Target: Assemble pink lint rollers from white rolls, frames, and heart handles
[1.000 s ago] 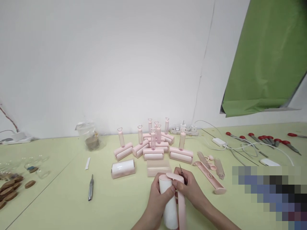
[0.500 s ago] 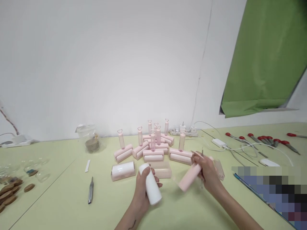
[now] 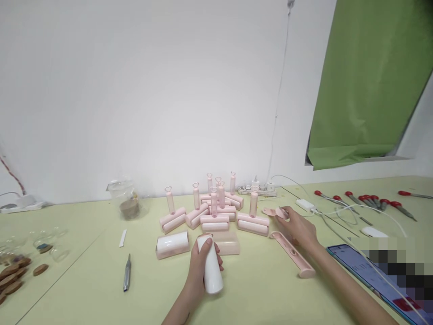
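My left hand [image 3: 199,267] is wrapped round a white roller refill [image 3: 210,265], held tilted just above the pale green table [image 3: 84,289]. My right hand [image 3: 298,228] is out to the right, its fingers pinched on a small pink handle piece [image 3: 274,211] and a thin tool. A long pink cover [image 3: 291,253] lies on the table just below that hand. Behind both hands stands a cluster of assembled pink lint rollers [image 3: 213,212] with heart-topped handles. A white roll in a pink tray [image 3: 173,244] and a closed pink case [image 3: 226,243] lie in front of the cluster.
A metal pick [image 3: 127,272] and a white strip [image 3: 122,238] lie at left, beyond them a plastic bag [image 3: 127,199], glass bits and wooden discs [image 3: 13,275]. Red-handled tools [image 3: 367,199], white cables, a power strip [image 3: 257,190] and a phone [image 3: 375,275] fill the right.
My right hand has set the long pink cover down on the table and reached further back to a small pink piece. My left hand kept hold of the white roll, nearly still.
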### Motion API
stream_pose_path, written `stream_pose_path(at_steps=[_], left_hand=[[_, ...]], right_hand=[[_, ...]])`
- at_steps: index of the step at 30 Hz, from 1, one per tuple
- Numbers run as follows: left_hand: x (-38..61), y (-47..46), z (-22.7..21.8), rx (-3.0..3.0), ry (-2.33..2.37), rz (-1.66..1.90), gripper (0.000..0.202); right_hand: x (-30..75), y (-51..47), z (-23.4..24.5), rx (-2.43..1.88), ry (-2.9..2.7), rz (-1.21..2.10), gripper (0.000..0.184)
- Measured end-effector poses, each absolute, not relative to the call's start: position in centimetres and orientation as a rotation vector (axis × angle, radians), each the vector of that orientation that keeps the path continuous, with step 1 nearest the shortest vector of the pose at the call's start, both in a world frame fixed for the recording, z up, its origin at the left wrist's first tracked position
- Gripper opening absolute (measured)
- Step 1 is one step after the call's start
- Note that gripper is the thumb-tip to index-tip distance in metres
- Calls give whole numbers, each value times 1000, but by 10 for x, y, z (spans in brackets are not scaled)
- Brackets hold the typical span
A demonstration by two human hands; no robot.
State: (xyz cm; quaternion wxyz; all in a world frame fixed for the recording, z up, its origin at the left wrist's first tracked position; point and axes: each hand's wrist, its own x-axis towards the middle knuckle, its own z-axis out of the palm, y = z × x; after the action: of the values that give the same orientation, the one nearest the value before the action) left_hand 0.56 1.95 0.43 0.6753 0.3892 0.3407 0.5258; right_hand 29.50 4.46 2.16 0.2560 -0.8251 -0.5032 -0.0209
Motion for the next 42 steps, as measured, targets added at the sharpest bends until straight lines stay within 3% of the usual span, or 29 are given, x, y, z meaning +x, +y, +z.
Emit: stream_pose_path(at_steps=[8, 13, 18, 26, 42], left_hand=[[-5, 25, 7, 1575, 1230, 1194, 26], [-8, 21, 10, 2083, 1560, 1080, 39], [-12, 25, 6, 2409, 1635, 1027, 32], [-13, 29, 2, 2520, 1666, 1026, 31], [-10, 26, -7, 2378, 1644, 1003, 38]], right_hand=[[289, 41, 15, -2212, -1421, -16, 42], [266, 22, 37, -1855, -1540, -88, 26], [194, 0, 43, -1410, -1886, 401, 27], [154, -8, 9, -1439, -1972, 603, 34], [155, -4, 4, -1457, -1891, 668, 40]])
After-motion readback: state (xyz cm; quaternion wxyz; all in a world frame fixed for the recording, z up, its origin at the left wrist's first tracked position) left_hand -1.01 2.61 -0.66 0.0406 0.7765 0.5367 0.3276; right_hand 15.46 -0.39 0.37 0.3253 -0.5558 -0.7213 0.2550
